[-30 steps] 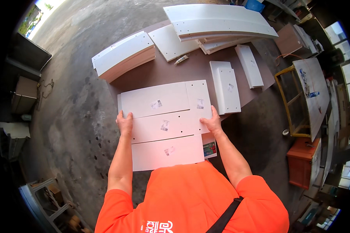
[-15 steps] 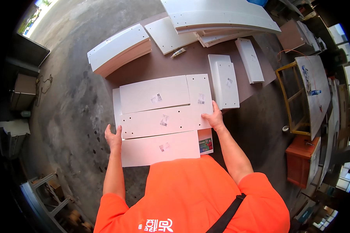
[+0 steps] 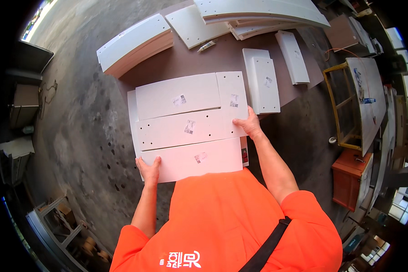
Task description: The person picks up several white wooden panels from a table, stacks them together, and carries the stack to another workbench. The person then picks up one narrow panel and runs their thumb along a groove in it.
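Here, seen from above, a person in an orange shirt leans over a brown table covered with flat white boards. Directly in front of the person lies a loose stack of white panels. The nearest panel sits at the table's near edge, with a small sticker on its face. Just beyond it, partly overlapping, is a middle panel with a row of small drilled holes, and beyond that a far panel. A narrower upright piece lies against the right end of the far one.

The left hand rests at the lower left corner of the nearest panel, fingers together and pointing away from the person; whether the fingers curl under the edge cannot be told. The right hand lies on the right end of the middle panel, fingers spread flat across its surface, thumb toward the edge.

To the right of the stack lie two smaller white boards, one on the other. Farther back are a thick board with a wooden edge, long curved panels and a small tube. Off the table to the right stand a yellow metal frame and an orange cabinet on the grey concrete floor.
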`<action>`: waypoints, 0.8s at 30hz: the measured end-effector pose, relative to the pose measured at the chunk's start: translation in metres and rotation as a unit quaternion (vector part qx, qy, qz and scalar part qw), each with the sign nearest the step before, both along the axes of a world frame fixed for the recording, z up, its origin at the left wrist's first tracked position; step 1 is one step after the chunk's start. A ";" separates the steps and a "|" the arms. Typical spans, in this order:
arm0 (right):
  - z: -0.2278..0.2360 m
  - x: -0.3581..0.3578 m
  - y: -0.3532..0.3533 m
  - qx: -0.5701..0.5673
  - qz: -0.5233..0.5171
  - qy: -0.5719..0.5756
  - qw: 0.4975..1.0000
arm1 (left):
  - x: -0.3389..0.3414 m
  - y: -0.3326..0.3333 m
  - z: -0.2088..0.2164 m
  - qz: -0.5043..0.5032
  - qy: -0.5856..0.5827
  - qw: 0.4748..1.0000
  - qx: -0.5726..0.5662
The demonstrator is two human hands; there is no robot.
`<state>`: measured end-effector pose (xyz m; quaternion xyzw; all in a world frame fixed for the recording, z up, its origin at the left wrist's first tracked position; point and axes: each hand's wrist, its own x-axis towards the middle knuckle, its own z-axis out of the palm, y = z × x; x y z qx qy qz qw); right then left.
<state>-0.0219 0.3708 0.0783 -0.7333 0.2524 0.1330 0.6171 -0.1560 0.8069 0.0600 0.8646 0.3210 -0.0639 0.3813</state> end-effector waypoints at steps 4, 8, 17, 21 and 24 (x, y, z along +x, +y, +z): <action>0.012 0.003 0.005 -0.029 0.022 0.018 0.999 | -0.001 -0.014 -0.010 -0.011 0.007 0.999 0.046; -0.006 -0.005 -0.006 -0.046 0.023 -0.005 0.999 | 0.000 0.000 -0.011 -0.040 0.038 0.997 0.063; -0.047 -0.037 -0.017 -0.165 0.034 0.124 0.978 | 0.058 0.060 0.000 0.043 0.130 0.967 -0.214; -0.050 -0.043 -0.015 -0.193 0.049 0.054 0.978 | 0.057 0.053 0.005 0.047 0.105 0.972 -0.204; -0.044 -0.052 -0.009 -0.176 0.035 0.033 0.983 | 0.058 0.053 0.012 0.045 0.125 0.963 -0.233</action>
